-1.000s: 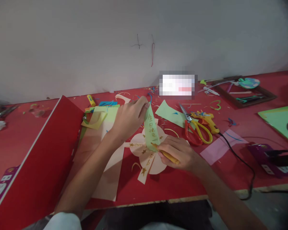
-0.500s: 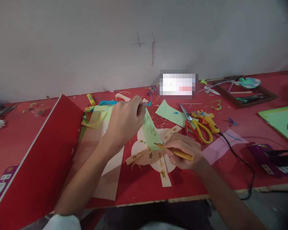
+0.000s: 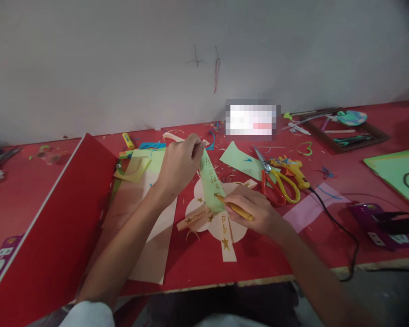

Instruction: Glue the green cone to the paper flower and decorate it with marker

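My left hand point(image 3: 182, 163) pinches the far end of a light green paper strip point(image 3: 211, 181) that bears gold writing. The strip slants down toward a pale flower-shaped paper point(image 3: 240, 232) on the red table. In my right hand point(image 3: 254, 210) is a gold marker pen point(image 3: 239, 211), its tip at the lower part of the green strip. Around the flower, pale paper strips fan out: one reads "Bb" above a gold star point(image 3: 226, 244), and another lettered strip point(image 3: 192, 218) points left. Part of the flower is hidden by my right hand.
Scissors point(image 3: 279, 181) and a yellow glue gun point(image 3: 295, 170) lie right of the flower. A red board point(image 3: 54, 218) stands tilted at left beside peach paper sheets point(image 3: 153, 259). A brown frame point(image 3: 347, 143), green sheets point(image 3: 398, 177) and a purple box point(image 3: 368, 222) are at right.
The marker tip has shifted up and left along the green strip, and my right hand with it. The lower strip marked "Bb" has swung slightly left. My left hand keeps its pinch.
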A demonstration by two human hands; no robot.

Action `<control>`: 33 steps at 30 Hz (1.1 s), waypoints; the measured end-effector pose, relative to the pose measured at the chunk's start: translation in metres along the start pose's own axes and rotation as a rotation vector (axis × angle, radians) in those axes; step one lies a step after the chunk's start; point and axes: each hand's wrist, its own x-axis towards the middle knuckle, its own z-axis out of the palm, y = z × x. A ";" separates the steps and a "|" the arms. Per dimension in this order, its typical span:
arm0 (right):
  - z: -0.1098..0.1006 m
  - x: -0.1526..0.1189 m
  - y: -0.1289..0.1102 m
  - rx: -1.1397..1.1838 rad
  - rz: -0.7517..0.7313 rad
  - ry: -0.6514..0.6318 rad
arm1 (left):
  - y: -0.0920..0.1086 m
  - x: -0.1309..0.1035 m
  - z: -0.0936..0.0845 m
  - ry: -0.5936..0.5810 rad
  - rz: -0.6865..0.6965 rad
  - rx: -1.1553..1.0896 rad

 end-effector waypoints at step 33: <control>-0.001 -0.004 0.008 -0.035 0.056 0.107 | -0.002 0.001 0.001 0.006 -0.019 -0.031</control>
